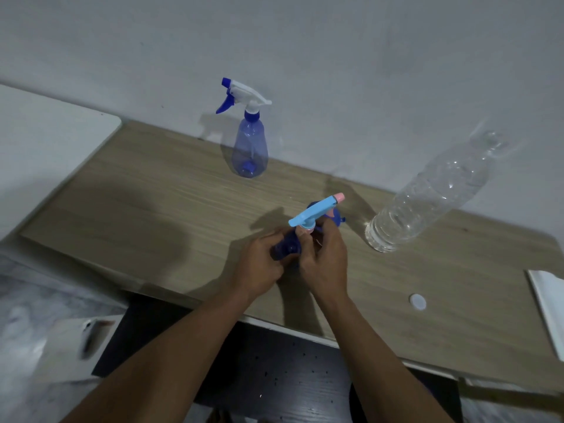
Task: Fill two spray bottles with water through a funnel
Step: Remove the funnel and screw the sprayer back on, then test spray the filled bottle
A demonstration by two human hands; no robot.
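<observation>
My left hand (259, 265) grips the body of a dark blue spray bottle (285, 248) low over the wooden table (137, 209). My right hand (325, 257) pinches the collar of its light blue trigger head (314, 212), which has a pink nozzle tip. A dark blue piece (337, 216), perhaps the funnel, shows partly behind that head. A second, translucent blue spray bottle (250, 148) with a white and blue trigger head stands upright at the back by the wall. A clear plastic water bottle (427, 193) stands uncapped to the right, with water in its lower part.
A small white cap (417, 301) lies on the table near the front right. A white flat object (549, 309) juts in at the right edge. A white board (45, 141) adjoins the table on the left. A black surface (244, 361) lies below the front edge.
</observation>
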